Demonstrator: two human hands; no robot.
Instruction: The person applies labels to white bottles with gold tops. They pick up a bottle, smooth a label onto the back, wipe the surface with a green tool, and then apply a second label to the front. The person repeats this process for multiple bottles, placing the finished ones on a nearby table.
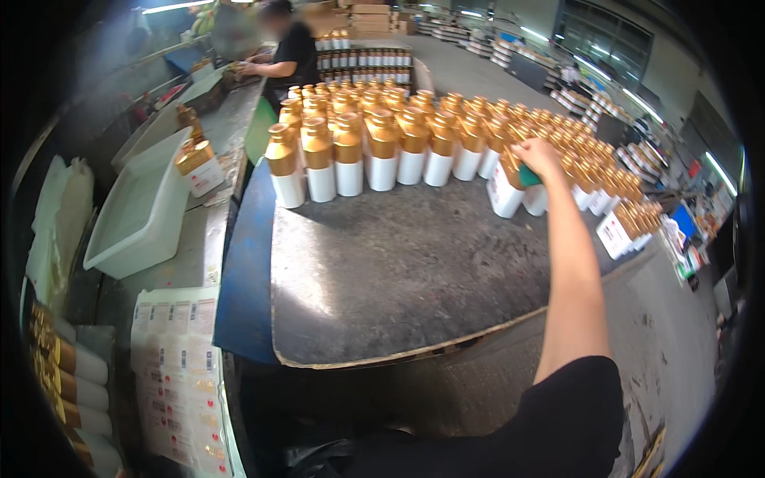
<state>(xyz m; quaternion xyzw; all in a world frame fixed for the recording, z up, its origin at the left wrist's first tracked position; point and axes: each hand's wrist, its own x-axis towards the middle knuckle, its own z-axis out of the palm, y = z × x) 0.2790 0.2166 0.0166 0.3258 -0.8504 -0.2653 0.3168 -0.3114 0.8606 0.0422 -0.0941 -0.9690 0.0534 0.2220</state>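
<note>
My right hand [539, 158] reaches out over the dark tabletop, its fingers closed at the gold upper part of a gold-and-white bottle [505, 191]. That bottle stands at the front of the group and has a printed label on its white lower half. A small green piece [527, 176] shows under my palm; its kind is hard to make out. Rows of similar bottles [382, 151], gold above and white below, stand upright along the far side of the table. My left hand is out of view.
The dark table [398, 271] has a worn front edge. On the left bench are a white plastic tub [143, 207], a labelled bottle [201, 169] and label sheets [179, 366]. More bottles [80, 394] lie at lower left. A co-worker [293, 52] works at the far bench.
</note>
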